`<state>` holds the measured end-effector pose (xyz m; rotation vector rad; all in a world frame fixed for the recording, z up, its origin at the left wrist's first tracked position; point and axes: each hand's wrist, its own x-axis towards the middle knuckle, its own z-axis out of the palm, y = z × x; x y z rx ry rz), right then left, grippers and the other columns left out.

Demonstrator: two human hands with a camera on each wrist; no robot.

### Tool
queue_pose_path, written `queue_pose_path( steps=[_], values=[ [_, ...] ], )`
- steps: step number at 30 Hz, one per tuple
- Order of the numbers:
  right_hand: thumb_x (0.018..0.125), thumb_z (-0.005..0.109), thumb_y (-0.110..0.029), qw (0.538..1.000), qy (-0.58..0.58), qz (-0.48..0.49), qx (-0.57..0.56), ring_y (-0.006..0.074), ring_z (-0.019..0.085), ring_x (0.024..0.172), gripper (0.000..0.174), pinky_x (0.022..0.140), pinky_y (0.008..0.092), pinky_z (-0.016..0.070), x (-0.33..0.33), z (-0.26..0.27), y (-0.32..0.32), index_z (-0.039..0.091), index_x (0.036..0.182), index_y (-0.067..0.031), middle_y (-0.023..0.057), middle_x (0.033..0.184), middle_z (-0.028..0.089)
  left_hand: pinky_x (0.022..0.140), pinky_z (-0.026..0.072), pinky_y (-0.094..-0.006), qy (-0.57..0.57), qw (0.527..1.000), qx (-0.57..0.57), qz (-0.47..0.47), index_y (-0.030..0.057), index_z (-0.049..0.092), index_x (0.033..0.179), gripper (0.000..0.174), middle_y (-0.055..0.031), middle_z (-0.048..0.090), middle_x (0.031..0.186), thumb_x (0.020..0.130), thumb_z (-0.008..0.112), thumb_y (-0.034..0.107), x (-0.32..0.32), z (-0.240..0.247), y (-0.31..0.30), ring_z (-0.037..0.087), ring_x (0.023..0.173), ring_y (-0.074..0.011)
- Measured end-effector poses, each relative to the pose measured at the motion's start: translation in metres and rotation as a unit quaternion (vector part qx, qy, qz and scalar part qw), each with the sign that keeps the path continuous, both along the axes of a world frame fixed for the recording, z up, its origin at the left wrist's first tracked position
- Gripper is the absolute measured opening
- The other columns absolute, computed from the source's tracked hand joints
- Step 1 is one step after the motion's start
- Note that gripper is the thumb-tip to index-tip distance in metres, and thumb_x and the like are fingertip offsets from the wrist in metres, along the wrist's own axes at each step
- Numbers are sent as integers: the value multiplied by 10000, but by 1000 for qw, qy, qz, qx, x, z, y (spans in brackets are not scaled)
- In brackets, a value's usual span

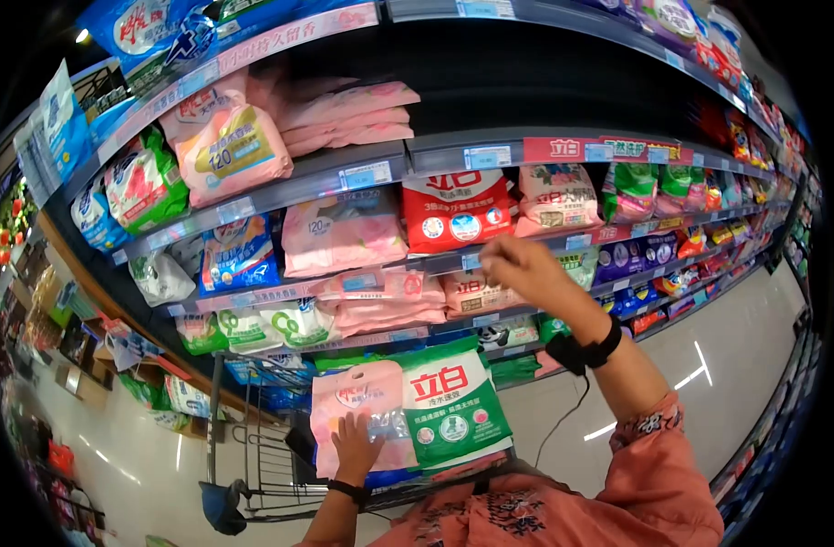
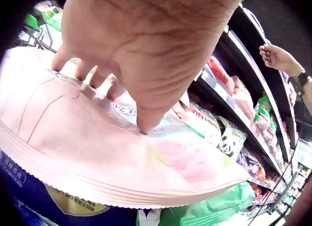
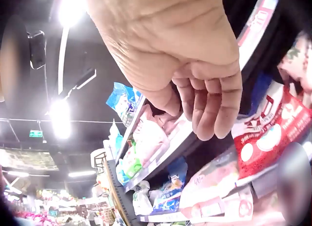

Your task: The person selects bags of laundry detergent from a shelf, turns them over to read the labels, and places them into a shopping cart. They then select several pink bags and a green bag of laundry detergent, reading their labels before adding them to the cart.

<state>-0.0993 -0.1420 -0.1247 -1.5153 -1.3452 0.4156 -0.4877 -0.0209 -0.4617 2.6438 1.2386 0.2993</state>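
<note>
My left hand [image 1: 357,447] rests on a pink detergent bag [image 1: 344,392] lying on top of the cart's load. In the left wrist view its fingertips and thumb [image 2: 146,121] press down on the bag's face. Beside that bag lies a green and white detergent bag [image 1: 458,406]. My right hand [image 1: 524,269] hovers in front of the shelves, near a red detergent bag [image 1: 458,214] and a pale pink bag [image 1: 558,201]. Its fingers [image 3: 226,109] hang loosely curled with nothing between them.
The wire shopping cart [image 1: 253,456] stands close before me. Shelves [image 1: 453,150] of bagged detergent curve across the front, and a stack of pink bags [image 1: 353,118] lies on an upper one. A cable [image 1: 567,419] dangles from the right wrist strap. Tiled floor [image 1: 654,419] stretches off right.
</note>
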Motion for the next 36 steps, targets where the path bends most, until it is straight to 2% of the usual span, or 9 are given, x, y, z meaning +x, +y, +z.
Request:
queue_pose_path(
  steps=[3, 6, 8, 10, 12, 17, 27, 29, 36],
  values=[
    [991, 604, -211, 1000, -27, 1, 7, 67, 600, 788, 206, 712, 230, 502, 11, 36, 20, 625, 1057, -17, 5, 863, 639, 1014, 359, -709, 8, 999, 36, 15, 124, 477, 1409, 781, -192, 429, 1503, 765, 788, 436, -9, -12, 3, 378, 1403, -434],
    [995, 598, -233, 999, -3, 20, 28, 68, 610, 805, 219, 706, 221, 500, 17, 51, 32, 626, 1059, -26, 5, 894, 648, 1022, 364, -703, 15, 998, 55, 22, 128, 460, 1426, 786, -164, 437, 1513, 777, 779, 433, -20, -32, 11, 385, 1413, -401],
    [999, 590, -266, 1000, 12, 15, 15, 75, 621, 817, 244, 704, 218, 499, 6, 53, 30, 628, 1063, -34, 8, 909, 649, 1029, 364, -698, 34, 999, 20, 32, 143, 439, 1448, 781, -141, 425, 1532, 795, 765, 421, -22, -20, 10, 382, 1421, -382],
    [998, 587, -301, 999, 22, 10, -34, 98, 639, 820, 280, 702, 241, 512, 2, 37, 34, 633, 1074, -35, 44, 922, 675, 1028, 357, -708, 18, 999, 30, 38, 172, 431, 1456, 755, -135, 420, 1537, 812, 754, 399, -26, -24, 11, 373, 1429, -377],
    [980, 594, -265, 998, 31, 18, -48, 108, 641, 797, 251, 678, 267, 513, -8, 17, 30, 642, 1029, -24, 33, 880, 673, 1025, 345, -719, 11, 999, 13, 50, 197, 440, 1453, 710, -127, 418, 1539, 831, 740, 365, -29, -17, 10, 366, 1432, -374],
    [988, 586, -284, 993, 51, 19, -105, 122, 654, 793, 270, 669, 265, 522, -17, -29, 13, 636, 1063, -30, 52, 904, 691, 1028, 323, -724, -20, 999, 6, 45, 185, 479, 1408, 617, -117, 425, 1531, 857, 715, 330, -35, -15, 13, 363, 1430, -382],
    [998, 575, -316, 985, 57, -31, -159, 114, 641, 749, 281, 661, 252, 507, -5, -49, -19, 627, 1023, -41, 55, 878, 681, 1069, 283, -707, -25, 997, -24, 66, 196, 502, 1389, 545, -107, 429, 1528, 890, 678, 325, -45, -10, 20, 345, 1446, -364],
    [998, 575, -316, 983, 70, -32, -166, 115, 641, 747, 283, 660, 253, 509, 1, -61, -22, 625, 1024, -39, 54, 876, 680, 1093, 267, -687, -23, 996, -43, 77, 196, 518, 1377, 515, -101, 431, 1527, 896, 663, 313, -48, -6, 20, 344, 1449, -352],
    [1008, 558, -300, 967, 109, -16, -229, 132, 648, 746, 271, 631, 262, 516, 0, -112, -35, 635, 1070, -47, 64, 877, 679, 1085, 277, -681, -30, 997, 4, 78, 186, 535, 1351, 459, -97, 461, 1496, 912, 630, 281, -62, -16, 10, 368, 1435, -336]
  ],
)
